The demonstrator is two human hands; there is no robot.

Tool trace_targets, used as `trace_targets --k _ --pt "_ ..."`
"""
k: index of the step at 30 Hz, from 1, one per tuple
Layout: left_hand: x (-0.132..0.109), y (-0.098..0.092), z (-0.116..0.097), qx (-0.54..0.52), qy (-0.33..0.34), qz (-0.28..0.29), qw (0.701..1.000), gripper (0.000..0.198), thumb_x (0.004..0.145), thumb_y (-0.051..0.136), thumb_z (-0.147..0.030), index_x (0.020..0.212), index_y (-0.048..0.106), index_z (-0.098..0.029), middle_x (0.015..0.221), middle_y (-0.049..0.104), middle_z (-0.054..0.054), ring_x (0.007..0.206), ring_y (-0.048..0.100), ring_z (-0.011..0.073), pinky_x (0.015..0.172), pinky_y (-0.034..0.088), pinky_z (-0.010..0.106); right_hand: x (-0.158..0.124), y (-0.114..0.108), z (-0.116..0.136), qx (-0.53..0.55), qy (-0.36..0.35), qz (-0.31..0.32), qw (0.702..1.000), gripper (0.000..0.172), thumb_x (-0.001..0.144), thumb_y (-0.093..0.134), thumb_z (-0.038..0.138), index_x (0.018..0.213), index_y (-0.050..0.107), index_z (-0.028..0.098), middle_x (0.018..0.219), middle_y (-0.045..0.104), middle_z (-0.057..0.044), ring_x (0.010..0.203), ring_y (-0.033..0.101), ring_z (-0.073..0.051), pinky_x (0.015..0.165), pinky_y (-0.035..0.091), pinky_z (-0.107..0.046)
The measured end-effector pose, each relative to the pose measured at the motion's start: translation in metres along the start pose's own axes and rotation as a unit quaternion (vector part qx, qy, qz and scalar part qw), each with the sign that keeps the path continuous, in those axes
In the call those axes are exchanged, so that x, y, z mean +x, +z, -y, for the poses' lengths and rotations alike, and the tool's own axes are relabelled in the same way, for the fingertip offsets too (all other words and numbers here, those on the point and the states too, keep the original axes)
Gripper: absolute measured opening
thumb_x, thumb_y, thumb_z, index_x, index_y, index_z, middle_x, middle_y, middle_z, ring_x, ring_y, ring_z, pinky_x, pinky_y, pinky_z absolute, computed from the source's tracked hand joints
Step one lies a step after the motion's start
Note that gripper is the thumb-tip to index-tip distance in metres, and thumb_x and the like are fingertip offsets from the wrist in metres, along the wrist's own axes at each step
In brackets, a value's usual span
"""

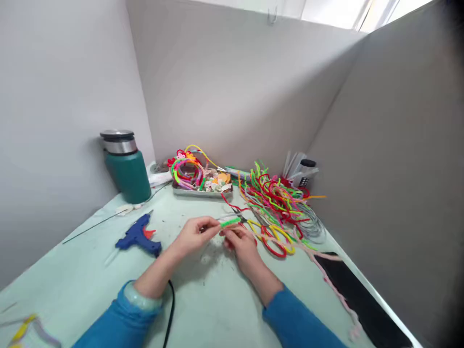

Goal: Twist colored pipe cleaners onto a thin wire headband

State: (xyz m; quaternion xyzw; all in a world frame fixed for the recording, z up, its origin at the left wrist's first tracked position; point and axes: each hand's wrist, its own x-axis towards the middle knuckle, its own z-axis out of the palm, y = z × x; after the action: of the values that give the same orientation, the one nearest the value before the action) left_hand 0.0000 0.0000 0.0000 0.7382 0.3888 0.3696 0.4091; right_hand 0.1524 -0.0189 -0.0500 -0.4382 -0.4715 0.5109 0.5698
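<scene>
A short bright-green piece of pipe cleaner (230,222) is held over the middle of the table. My left hand (197,233) pinches its left end between thumb and fingers. Just below the green piece, my right hand (241,244) is closed on a pale pink pipe cleaner (304,246), which trails off to the right; the fingers hide exactly where the two meet. Close by on the right lie red-handled scissors (271,244) and yellow-handled scissors (284,241), partly overlapping.
A blue glue gun (139,236) lies on the left, with a green bottle (126,171) behind it. At the back, a metal tray (197,193) holds colourful loops and scraps. Tangled pipe cleaners (275,193) heap at right. A black flat object (358,299) lies along the right edge.
</scene>
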Motion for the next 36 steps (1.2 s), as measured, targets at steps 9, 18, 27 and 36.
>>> trace_targets --k 9,18,27,36 --pt "-0.001 -0.002 -0.003 0.020 0.033 0.012 0.999 0.025 0.078 0.055 -0.032 0.083 0.069 -0.013 0.075 0.065 0.004 0.069 0.054 0.0136 0.065 0.041 0.024 0.003 -0.003 0.002 0.090 0.002 -0.008 0.996 0.014 0.068 0.065 0.029 0.076 0.065 0.017 0.054 0.053 0.003 0.046 0.042 -0.008 0.042 0.030 -0.020" --pt "-0.003 -0.006 -0.002 0.000 0.009 0.011 1.000 0.022 0.076 0.057 -0.033 0.079 0.063 -0.012 0.069 0.060 0.002 0.062 0.048 0.0109 0.058 0.037 0.022 0.003 -0.006 0.012 0.164 0.026 0.047 0.985 0.008 0.067 0.067 0.023 0.070 0.065 0.016 0.061 0.059 0.002 0.044 0.044 -0.006 0.041 0.030 -0.018" --pt "-0.006 -0.009 -0.008 0.066 0.065 0.081 0.992 0.021 0.078 0.055 -0.030 0.069 0.061 -0.012 0.065 0.057 0.001 0.060 0.047 0.0098 0.058 0.037 0.021 0.007 -0.016 0.014 0.190 0.089 0.108 0.972 0.016 0.070 0.068 0.029 0.074 0.065 0.014 0.062 0.063 -0.002 0.046 0.049 -0.006 0.043 0.034 -0.017" --pt "-0.009 -0.013 -0.009 0.201 0.158 0.140 0.957 0.015 0.078 0.056 -0.024 0.070 0.065 -0.016 0.062 0.062 0.000 0.063 0.051 0.0110 0.073 0.038 0.025 0.004 -0.022 0.018 0.102 0.083 0.158 0.979 0.018 0.070 0.068 0.030 0.076 0.067 0.014 0.069 0.068 -0.006 0.064 0.062 -0.015 0.062 0.046 -0.026"
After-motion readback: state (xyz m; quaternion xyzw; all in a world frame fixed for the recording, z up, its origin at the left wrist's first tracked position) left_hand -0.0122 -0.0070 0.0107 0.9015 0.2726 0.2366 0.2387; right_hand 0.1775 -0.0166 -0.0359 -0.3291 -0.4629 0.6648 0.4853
